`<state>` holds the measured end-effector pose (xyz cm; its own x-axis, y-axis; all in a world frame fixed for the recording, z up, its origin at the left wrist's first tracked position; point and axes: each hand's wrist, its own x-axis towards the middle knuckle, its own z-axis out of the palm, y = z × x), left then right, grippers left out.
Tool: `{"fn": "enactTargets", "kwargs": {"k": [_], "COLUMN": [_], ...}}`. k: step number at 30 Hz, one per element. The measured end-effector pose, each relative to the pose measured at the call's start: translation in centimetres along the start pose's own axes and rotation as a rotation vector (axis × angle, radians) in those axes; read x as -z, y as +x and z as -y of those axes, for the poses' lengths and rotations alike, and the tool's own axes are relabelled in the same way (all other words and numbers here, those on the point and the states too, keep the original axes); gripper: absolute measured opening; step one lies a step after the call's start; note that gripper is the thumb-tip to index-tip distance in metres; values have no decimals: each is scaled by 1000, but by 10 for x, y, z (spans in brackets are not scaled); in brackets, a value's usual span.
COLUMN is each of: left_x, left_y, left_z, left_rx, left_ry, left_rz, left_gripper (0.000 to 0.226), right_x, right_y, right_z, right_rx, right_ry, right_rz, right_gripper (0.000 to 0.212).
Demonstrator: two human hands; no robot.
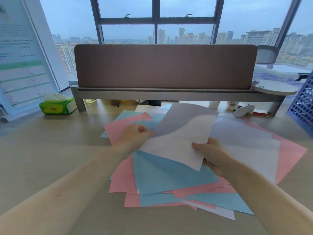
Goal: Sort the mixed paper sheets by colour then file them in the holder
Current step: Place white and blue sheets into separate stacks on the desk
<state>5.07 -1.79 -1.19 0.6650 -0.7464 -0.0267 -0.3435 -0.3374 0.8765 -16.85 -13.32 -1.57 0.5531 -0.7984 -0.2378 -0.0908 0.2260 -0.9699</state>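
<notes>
Wooden desk point(50, 150) by the big window point(127, 31), and we're barely started. The mixed pile point(169, 175) of pink, blue and white sheets lies fanned out, unsorted. Our left hand point(135, 134) pinches the edge of a white sheet point(179, 141) lifted over the pile, and our right hand point(211, 155) grips its near corner. That blue mesh thing point(303, 102) far right is probably the holder, though it's cropped. Nothing filed that we can see.

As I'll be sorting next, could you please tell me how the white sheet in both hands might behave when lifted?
Probably floppy: the white sheet bows between the left hand and the right hand. Likely very light, since pinches at its edges carry it. It may crease easily, as it looks thin and partly see-through.
</notes>
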Motion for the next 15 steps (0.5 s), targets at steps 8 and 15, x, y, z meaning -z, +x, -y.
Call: {"fn": "enactTargets", "kwargs": {"k": [8,15], "left_x": [2,24], "left_y": [-3,-18], "left_z": [-4,14], "left_rx": [73,-30], "left_ry": [-391,-115], "left_rz": [150,50], "left_gripper": [30,18], "right_x": [24,5], "right_y": [2,1], "right_z": [6,-1], "right_rx": [37,189], "right_ry": [-54,-243], "right_rz": [149,-24], "right_gripper": [21,10]}}
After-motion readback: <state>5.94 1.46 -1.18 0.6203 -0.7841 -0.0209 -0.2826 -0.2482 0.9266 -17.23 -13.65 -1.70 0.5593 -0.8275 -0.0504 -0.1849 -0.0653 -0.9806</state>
